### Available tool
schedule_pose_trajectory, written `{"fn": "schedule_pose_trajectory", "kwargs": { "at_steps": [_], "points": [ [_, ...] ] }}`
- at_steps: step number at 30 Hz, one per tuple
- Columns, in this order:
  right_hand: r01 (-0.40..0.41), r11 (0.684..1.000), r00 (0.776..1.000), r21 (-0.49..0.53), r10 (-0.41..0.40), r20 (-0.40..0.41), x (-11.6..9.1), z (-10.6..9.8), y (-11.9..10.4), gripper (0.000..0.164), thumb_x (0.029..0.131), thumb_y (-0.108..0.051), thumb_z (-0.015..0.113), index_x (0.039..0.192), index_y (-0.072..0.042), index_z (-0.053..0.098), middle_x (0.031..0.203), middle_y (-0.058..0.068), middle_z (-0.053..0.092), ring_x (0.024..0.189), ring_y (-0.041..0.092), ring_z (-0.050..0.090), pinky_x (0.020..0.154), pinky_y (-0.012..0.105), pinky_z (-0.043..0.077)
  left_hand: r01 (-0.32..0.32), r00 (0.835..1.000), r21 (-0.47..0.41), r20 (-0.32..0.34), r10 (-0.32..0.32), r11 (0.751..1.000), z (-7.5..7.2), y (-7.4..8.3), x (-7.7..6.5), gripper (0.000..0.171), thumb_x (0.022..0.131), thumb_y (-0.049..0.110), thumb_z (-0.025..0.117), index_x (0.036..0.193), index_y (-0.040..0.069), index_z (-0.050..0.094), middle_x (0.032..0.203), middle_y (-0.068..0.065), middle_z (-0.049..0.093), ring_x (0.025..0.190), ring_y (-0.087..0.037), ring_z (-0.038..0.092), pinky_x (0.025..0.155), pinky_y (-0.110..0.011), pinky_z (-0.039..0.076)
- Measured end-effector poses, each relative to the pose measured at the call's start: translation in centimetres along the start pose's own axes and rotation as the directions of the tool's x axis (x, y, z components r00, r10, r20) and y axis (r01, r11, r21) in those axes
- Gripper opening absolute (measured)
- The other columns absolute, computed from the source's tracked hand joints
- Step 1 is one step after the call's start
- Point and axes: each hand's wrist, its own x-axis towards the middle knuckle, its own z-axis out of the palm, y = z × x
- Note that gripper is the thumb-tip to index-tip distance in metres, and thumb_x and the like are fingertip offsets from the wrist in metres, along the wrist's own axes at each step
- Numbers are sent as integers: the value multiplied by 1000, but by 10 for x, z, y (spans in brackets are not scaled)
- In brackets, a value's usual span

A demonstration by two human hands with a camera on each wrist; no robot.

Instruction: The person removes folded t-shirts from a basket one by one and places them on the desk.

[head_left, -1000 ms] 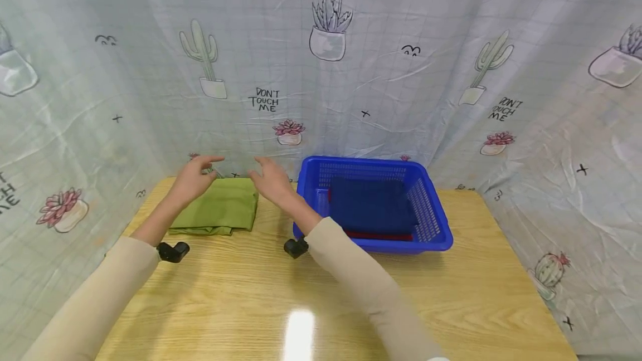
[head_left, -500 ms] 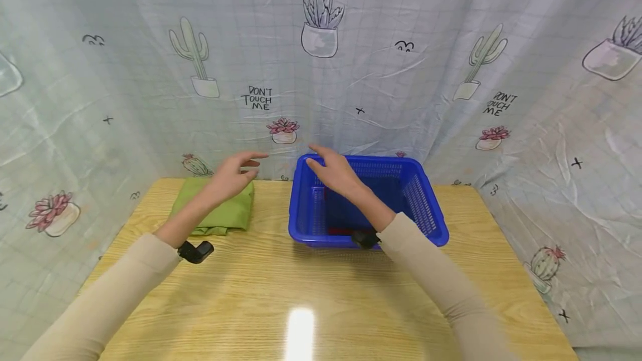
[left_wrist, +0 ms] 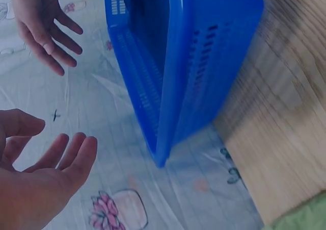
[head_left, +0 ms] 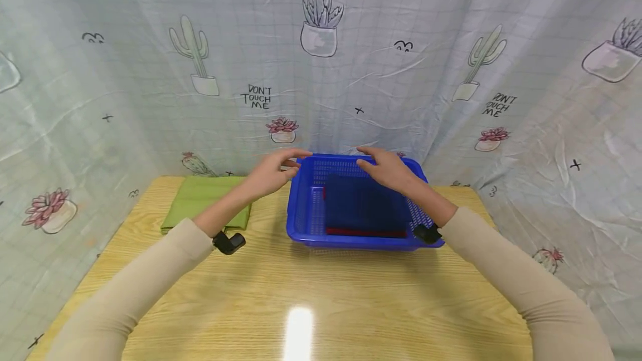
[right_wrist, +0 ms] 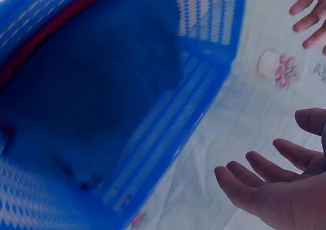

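A blue plastic basket point(head_left: 304, 233) with slotted walls stands at the back of the table. Inside it lies a folded navy cloth point(head_left: 366, 205), over a red cloth point(head_left: 366, 233) that shows along the near side. My left hand point(head_left: 273, 171) hovers at the basket's left rim, fingers loosely bent and holding nothing. Above the right part of the basket is my right hand point(head_left: 390, 170), also bare, with its fingers spread. Both wrist views show gaps between the hands and the basket. A folded green cloth point(head_left: 200, 199) lies on the table to the left, partly behind my left forearm.
The wooden table point(head_left: 261, 294) runs up to a hanging curtain point(head_left: 241, 60) printed with potted plants, which closes off the back and both sides. A black wrist camera point(head_left: 229, 243) sits on my left wrist and another camera point(head_left: 427, 233) on my right.
Both hands have moved to the right, from over the green cloth to over the blue basket. They hold nothing throughout; the cloths and basket stay where they were.
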Motion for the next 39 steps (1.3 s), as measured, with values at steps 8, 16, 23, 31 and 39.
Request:
{"fn": "schedule_pose_trajectory", "kwargs": {
  "at_steps": [8, 16, 23, 31, 39],
  "points": [
    [-63, 997, 998, 40, 62, 13, -8, -16, 26, 53, 107, -31, 53, 154, -7, 44, 154, 24, 44, 135, 44, 48, 106, 59, 43, -41, 999, -42, 11, 41, 998, 18, 6, 20, 41, 103, 8, 53, 142, 19, 60, 147, -13, 55, 126, -33, 59, 86, -42, 54],
    [-109, 947, 991, 303, 126, -37, -13, -7, 44, 56, 107, -29, 54, 157, -8, 39, 156, 28, 36, 141, 46, 38, 111, 62, 36, 3, 1000, -105, 13, -2, 994, 33, 7, 34, 41, 103, 7, 52, 143, 16, 60, 145, -16, 56, 121, -34, 61, 71, -34, 45],
    [-177, 959, 983, 221, 183, -8, -13, 4, 61, 62, 105, -27, 57, 157, -3, 34, 160, 28, 31, 146, 47, 29, 114, 62, 30, 48, 997, -169, -50, -57, 984, 50, 4, 52, 41, 100, 1, 55, 139, 10, 63, 139, -19, 60, 123, -34, 59, 78, -33, 45],
    [-273, 921, 962, 277, 261, 79, -14, 7, 73, 70, 106, -27, 57, 162, -5, 22, 165, 28, 14, 149, 49, 20, 117, 65, 24, 195, 978, -199, -40, -207, 960, 68, 0, 76, 41, 100, 6, 63, 141, 11, 62, 141, -20, 57, 121, -29, 58, 84, -36, 48],
    [-326, 871, 945, 369, 287, 159, -21, 8, 84, 75, 106, -23, 56, 164, -7, 11, 167, 27, 3, 149, 52, 15, 114, 71, 22, 366, 917, -369, -12, -398, 855, 71, 4, 94, 45, 99, 5, 66, 142, 16, 62, 151, -18, 48, 79, -21, 49, 80, -45, 48]
  ]
}}
